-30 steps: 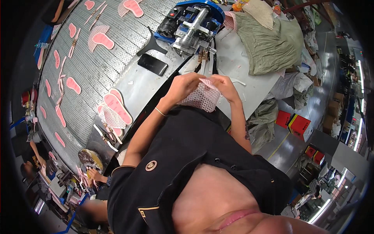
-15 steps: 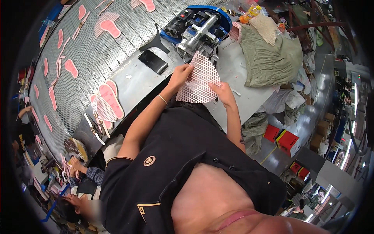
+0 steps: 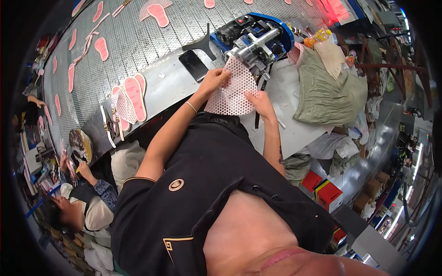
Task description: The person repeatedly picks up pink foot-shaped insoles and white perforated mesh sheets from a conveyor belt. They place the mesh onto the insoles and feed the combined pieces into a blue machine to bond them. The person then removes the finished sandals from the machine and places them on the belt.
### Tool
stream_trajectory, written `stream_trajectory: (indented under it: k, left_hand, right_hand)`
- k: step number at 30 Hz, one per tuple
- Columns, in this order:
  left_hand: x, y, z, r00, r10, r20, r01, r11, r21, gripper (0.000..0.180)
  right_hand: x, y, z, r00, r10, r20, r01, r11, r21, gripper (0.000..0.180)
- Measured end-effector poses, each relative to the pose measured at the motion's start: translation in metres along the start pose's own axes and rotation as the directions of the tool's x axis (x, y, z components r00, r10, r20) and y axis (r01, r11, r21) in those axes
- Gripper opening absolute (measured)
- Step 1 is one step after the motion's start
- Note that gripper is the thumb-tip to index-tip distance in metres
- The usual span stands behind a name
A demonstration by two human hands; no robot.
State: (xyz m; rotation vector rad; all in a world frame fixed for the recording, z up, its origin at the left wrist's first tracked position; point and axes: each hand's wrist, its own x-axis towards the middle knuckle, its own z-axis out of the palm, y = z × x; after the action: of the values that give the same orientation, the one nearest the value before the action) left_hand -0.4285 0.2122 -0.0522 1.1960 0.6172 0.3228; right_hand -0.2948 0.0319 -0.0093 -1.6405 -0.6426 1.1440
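Observation:
A fan-shaped piece of pale pink sheet with a white honeycomb pattern (image 3: 231, 97) is stretched between my hands, just in front of the blue-cased machine (image 3: 256, 42). My left hand (image 3: 214, 81) pinches its upper left edge between thumb and fingers. At the lower right edge, the thumb of my right hand (image 3: 262, 105) lies on the sheet, the fingers gripping from behind. The top corner of the piece reaches up to the machine's metal parts; whether it touches them I cannot tell.
A black phone (image 3: 193, 66) lies left of the machine. Pink insoles (image 3: 134, 97) are stacked on the table edge; several more ride on the mesh conveyor (image 3: 124, 43). Green cloth (image 3: 324, 89) covers the table's right side. A co-worker (image 3: 85, 207) sits at the lower left.
The view has swung, so machine, phone and insole stack appear farther right. Both hands keep their hold on the honeycomb piece, with little visible shift. The co-worker's hands have moved apart.

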Motion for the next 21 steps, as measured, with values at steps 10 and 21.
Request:
stream_trajectory:
  k: [10, 21]
  left_hand:
    - [0.006, -0.002, 0.036, 0.993, 0.104, -0.061, -0.095, 0.986, 0.138, 0.032]
    - [0.017, 0.008, 0.043, 0.944, 0.16, -0.288, -0.049, 0.933, 0.355, 0.041]
  right_hand:
    - [-0.034, 0.008, -0.011, 1.0, 0.022, -0.002, -0.022, 1.0, 0.019, 0.023]
    - [-0.01, 0.024, -0.019, 1.0, 0.005, -0.025, -0.005, 1.0, 0.016, 0.022]
